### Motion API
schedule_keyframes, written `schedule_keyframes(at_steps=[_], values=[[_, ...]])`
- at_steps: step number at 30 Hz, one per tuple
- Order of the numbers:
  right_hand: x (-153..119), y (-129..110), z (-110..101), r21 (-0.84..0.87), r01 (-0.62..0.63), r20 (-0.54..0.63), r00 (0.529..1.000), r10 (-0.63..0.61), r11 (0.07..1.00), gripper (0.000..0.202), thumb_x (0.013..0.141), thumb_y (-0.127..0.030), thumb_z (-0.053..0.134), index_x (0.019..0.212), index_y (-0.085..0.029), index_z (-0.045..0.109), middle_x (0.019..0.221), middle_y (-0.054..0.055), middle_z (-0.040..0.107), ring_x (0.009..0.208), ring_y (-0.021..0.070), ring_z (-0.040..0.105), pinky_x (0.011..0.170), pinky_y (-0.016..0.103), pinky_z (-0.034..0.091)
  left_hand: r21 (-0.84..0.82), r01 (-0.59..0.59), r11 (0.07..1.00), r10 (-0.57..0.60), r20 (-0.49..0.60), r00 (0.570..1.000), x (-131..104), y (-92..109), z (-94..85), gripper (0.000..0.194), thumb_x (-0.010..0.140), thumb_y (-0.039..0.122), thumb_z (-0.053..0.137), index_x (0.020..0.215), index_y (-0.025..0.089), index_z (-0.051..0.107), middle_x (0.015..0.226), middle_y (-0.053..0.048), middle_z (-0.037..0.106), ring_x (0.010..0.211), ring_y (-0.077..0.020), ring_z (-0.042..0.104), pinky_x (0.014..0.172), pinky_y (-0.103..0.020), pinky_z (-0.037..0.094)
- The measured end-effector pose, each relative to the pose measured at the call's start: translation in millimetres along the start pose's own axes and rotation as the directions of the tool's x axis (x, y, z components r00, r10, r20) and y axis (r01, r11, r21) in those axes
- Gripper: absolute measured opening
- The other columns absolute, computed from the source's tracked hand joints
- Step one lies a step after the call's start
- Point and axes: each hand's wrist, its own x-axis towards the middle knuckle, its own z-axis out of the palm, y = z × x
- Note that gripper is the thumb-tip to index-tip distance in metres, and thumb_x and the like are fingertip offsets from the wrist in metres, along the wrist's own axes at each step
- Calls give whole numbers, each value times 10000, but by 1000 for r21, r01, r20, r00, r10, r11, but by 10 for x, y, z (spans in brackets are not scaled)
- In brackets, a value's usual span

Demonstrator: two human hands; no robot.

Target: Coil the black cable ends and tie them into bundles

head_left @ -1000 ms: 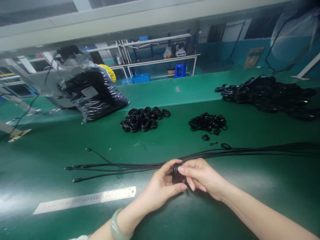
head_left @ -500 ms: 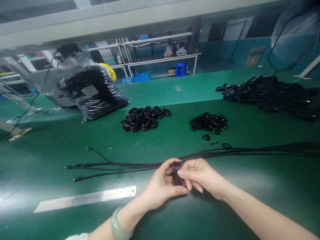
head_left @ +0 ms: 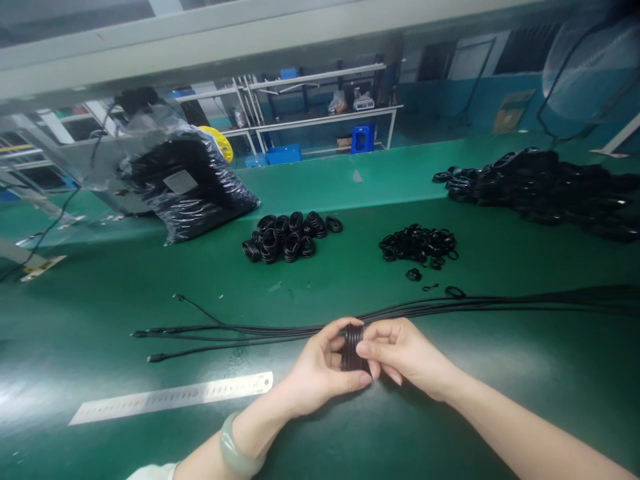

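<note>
A tightly wound black cable coil (head_left: 353, 348) is held between my two hands, just above the green table. My left hand (head_left: 320, 367) curls around its left side, thumb below and fingers above and behind. From the right, my right hand (head_left: 400, 350) pinches the coil's edge with thumb and fingers; its fingertips are partly hidden behind the coil. Beyond my hands, several long black cables (head_left: 280, 331) lie straight across the table, their connector ends at the left. Below those ends rests a metal ruler (head_left: 173, 398), left of my left forearm.
Several finished-looking coils (head_left: 285, 237) sit mid-table, with a heap of small black loops (head_left: 419, 243) to their right. A plastic bag of black items (head_left: 185, 183) stands at back left. Black bundles (head_left: 545, 190) are piled at back right. Behind is a blue stool (head_left: 362, 139).
Both hands keep their hold on the coil, which has turned or shifted very slightly left. My right fingers have moved a little; the things on the table stay put.
</note>
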Motion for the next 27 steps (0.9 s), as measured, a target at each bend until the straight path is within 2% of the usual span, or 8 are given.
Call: schedule_keyframes(at_steps=[4, 7, 11, 16, 19, 22, 25, 27], values=[[51, 28, -58, -52, 54, -195, 979, -63, 997, 500, 870, -651, 561, 752, -168, 615, 465, -62, 494, 347, 50, 305, 378, 206, 192, -8, -11, 1000, 10, -18, 1000, 8, -6, -2, 793, 633, 144, 865, 1327, 205, 487, 1158, -119, 674, 929, -196, 695, 848, -349, 551], [70, 46, -101, -102, 135, -292, 943, -159, 986, 425, 892, -601, 576, 842, -182, 624, 576, -66, 470, 413, 53, 335, 404, 205, 237, -9, 23, 1000, -23, -33, 999, 7, -13, -1, 854, 618, 126, 866, 1366, 220, 464, 1186, -129, 661, 890, -196, 707, 854, -384, 554], [47, 31, -106, -203, 214, -245, 934, -261, 956, 351, 943, -520, 547, 950, -202, 697, 666, -38, 481, 522, 83, 436, 515, 226, 359, -4, 13, 1000, -13, -35, 999, 9, -28, -2, 842, 588, 103, 875, 1331, 199, 491, 1211, -146, 660, 935, -216, 700, 884, -406, 546], [24, 19, -90, -234, 275, -176, 931, -319, 932, 294, 960, -399, 525, 945, -208, 749, 809, 15, 554, 593, 107, 488, 571, 257, 420, -7, -5, 1000, 5, -29, 1000, 20, -39, -1, 812, 595, 120, 879, 1308, 190, 495, 1188, -143, 678, 956, -224, 695, 902, -416, 539], [10, 34, -99, -261, 320, -147, 919, -366, 911, 258, 937, -265, 499, 1042, -234, 732, 925, 33, 567, 657, 120, 539, 589, 257, 456, -16, 2, 1000, -3, -36, 999, 14, -30, 4, 792, 593, 130, 884, 1287, 189, 507, 1197, -140, 676, 945, -220, 699, 898, -411, 539], [-10, 55, -120, -515, 389, -57, 874, -483, 764, 404, 887, -166, 494, 1246, -269, 648, 999, 47, 579, 741, 144, 578, 622, 267, 475, -36, 45, 998, -46, -34, 998, -3, -15, 6, 810, 583, 147, 895, 1289, 168, 498, 1182, -151, 679, 925, -212, 702, 871, -384, 547], [-16, 89, -146, -782, 421, 117, 824, -555, 460, 546, 868, -102, 491, 1386, -268, 539, 990, 54, 663, 771, 172, 616, 687, 309, 473, -30, 120, 992, -120, 1, 993, -19, 6, 9, 874, 568, 166, 909, 1324, 141, 472, 1097, -148, 699, 863, -187, 696, 757, -307, 557], [-9, 122, -154, -851, 418, 203, 821, -534, 319, 550, 870, -63, 468, 1387, -241, 529, 950, 57, 725, 784, 185, 655, 726, 330, 468, -22, 152, 988, -150, 53, 987, -23, 20, 13, 846, 575, 201, 910, 1310, 134, 499, 1084, -150, 698, 767, -160, 684, 660, -273, 549]])
